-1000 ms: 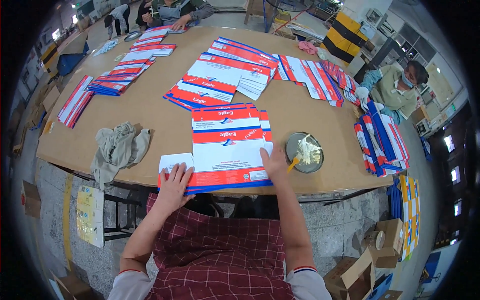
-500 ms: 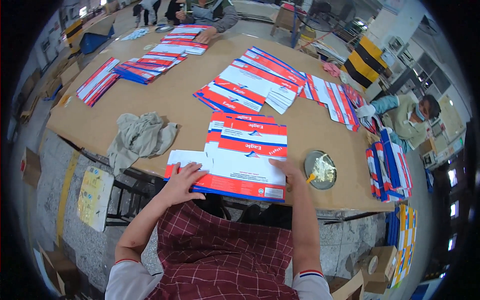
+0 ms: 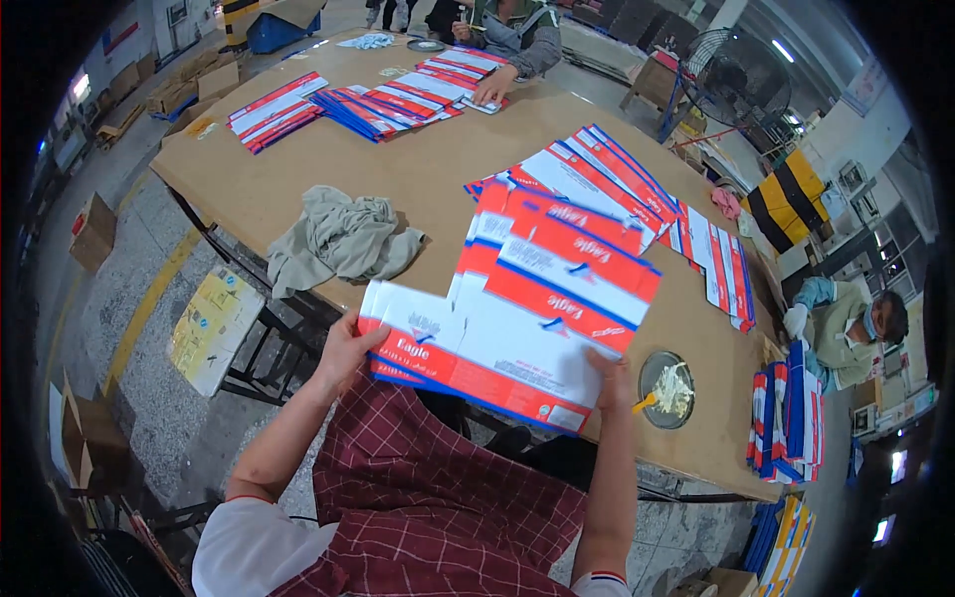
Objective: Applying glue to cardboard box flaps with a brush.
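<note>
Between my two hands is a stack of flat printed carton sheets point(image 3: 517, 343), red, white and blue, tilted with its right side lower. My left hand point(image 3: 348, 350) grips the stack's left edge, thumb on top and fingers hidden underneath. On the lower right edge, my right hand point(image 3: 611, 380) is closed, its fingers partly behind the cartons. Just right of that hand lies a round dish point(image 3: 667, 390) of pale paste with an orange-handled tool point(image 3: 645, 403). More flat cartons point(image 3: 587, 179) lie fanned out beyond the stack.
A crumpled grey-green cloth point(image 3: 343, 239) lies on the brown table point(image 3: 438, 194) at left. Further carton piles lie at the far left point(image 3: 279, 111) and right edge point(image 3: 786, 423). Co-workers stand at the far side point(image 3: 512, 50) and right point(image 3: 846, 333). A stool point(image 3: 217, 328) stands at left.
The carton stack has been raised and turned clockwise. My left hand, earlier lying spread on the sheets, now grips their left edge. The whole view has shifted and tilted.
</note>
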`<state>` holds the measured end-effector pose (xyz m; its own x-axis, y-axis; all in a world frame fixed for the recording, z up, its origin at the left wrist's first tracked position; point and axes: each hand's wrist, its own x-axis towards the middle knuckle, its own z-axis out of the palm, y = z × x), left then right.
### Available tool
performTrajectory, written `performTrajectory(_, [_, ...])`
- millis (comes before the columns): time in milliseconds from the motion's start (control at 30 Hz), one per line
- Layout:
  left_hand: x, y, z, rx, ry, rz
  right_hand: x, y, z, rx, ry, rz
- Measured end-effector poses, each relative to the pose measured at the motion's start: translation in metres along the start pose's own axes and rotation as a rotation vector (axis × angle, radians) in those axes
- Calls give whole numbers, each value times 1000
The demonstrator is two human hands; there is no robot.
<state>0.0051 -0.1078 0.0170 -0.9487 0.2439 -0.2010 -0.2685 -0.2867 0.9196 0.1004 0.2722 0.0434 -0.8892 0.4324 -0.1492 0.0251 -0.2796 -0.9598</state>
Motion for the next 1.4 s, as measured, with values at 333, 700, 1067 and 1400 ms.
performTrajectory(333, [102,19,20,76,-464,259,38,-22,-34,34,-102,-298])
performTrajectory(700, [112,-5,53,148,-315,327,30,2,-27,-27,-20,-288])
performTrajectory(1067, [122,-25,43,-136,-334,280,30,20,-29,211,120,-512])
performTrajectory(1400, [125,-33,46,-56,-161,349,-5,-20,-78,394,155,-607])
